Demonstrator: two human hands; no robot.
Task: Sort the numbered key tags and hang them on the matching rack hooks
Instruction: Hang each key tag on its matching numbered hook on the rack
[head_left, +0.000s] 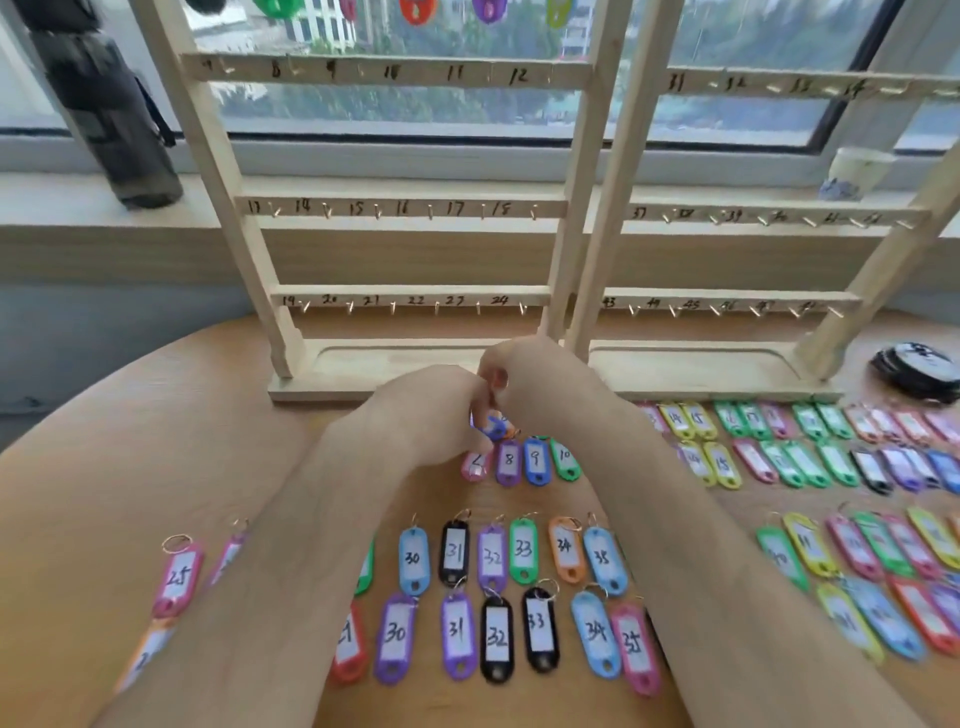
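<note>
The left hand (431, 410) curls around a small bunch of blue and orange tags (496, 427). They poke out toward the right hand (530, 382), whose curled fingertips meet them, though its hold is hidden. The rack (395, 364) stands just beyond both hands, with its hooks (430, 212) higher up.

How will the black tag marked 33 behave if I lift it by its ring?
The black tag 33 looks like thin hard plastic, so probably stiff and light. Its ring looks loose, so the tag would likely dangle and swing. Lying flat, it should slide, not roll.
</note>
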